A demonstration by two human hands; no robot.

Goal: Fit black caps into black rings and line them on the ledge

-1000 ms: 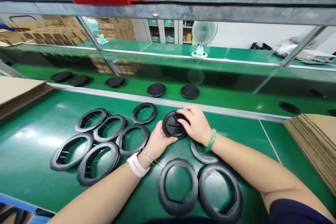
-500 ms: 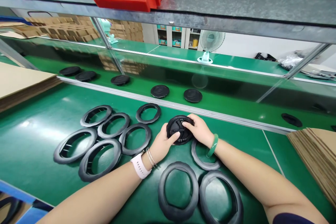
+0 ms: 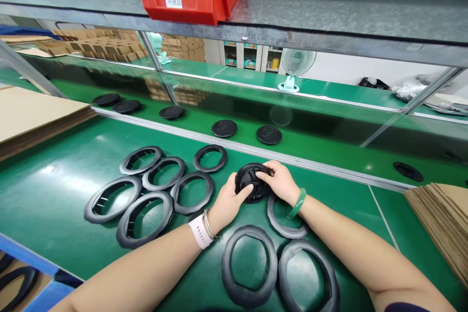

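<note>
Between both hands I hold a round black plastic part [image 3: 252,183] above the green table, its ribbed inner side facing up. My left hand [image 3: 228,202] grips its left edge, thumb across the face. On the far right edge is my right hand [image 3: 280,183], its fingers closed and its thumb or fingertip pressed on the inside. Just below lie three dark rings, among them a near ring [image 3: 249,265] and a larger one [image 3: 309,275]; the third is partly under my right wrist. Several more black rings [image 3: 192,192] lie left of my left hand.
Several black discs [image 3: 224,128] rest on the green strip beyond the metal rail [image 3: 256,148]. A red bin [image 3: 190,5] stands on the shelf above. Cardboard stacks lie at the left [image 3: 36,117] and right [image 3: 438,214]. A fan [image 3: 298,66] stands on the far table.
The view has shifted slightly, so the surroundings sit a little lower and further right. Both hands keep hold of the round black part, with hardly any change in grip.
</note>
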